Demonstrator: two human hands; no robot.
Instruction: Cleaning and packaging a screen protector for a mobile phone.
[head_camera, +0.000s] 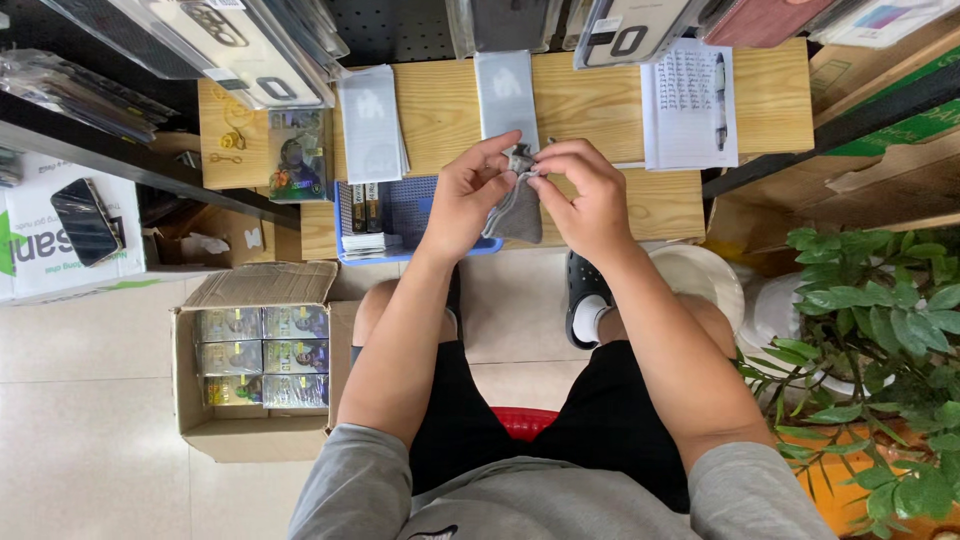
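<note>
You have a small grey pouch (518, 212) held up between both hands, above the near edge of the desk (600, 110) and over the blue tray (415, 215). Your left hand (468, 200) grips the pouch's side and neck, fingers curled round it with the forefinger reaching to the top. Your right hand (585, 195) pinches at the gathered mouth, thumb and fingertips pressed together on what looks like the drawstring (too small to tell whether it is a cord or just the fabric).

Judging from this, the pouch is at its mouth-handling stage: the neck is bunched, the body hangs with some bulk, so something may already be inside, though you cannot see in. Whether the mouth is being drawn shut or pulled open cannot be told.

On the desk two flat clear sleeves (372, 120) lie side by side just beyond your hands, and a lined notepad (688, 100) with a pen sits to the right. The tray holds a few small boxes at its left end. A carton (255, 355) on the floor to your left is packed with boxed items.
</note>
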